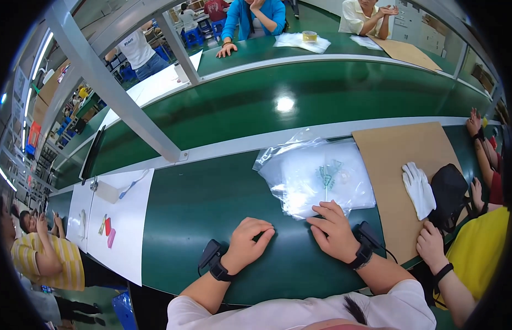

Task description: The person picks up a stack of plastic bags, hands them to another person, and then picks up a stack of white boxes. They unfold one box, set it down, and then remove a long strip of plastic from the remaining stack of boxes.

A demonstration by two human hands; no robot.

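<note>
Head view, centre of frame: my right hand point(336, 231) rests open-fingered on the near edge of the clear plastic bags point(316, 179), my left hand point(250, 236) curled empty beside it; they look light, limp and slippery, best pinched at a corner.

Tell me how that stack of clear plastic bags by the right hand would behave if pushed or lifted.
The clear plastic bags look thin and crinkled, so probably floppy and light. Their glossy film likely slides on the smooth green table. The right hand touches their near edge; loose sheets may fan apart.
</note>
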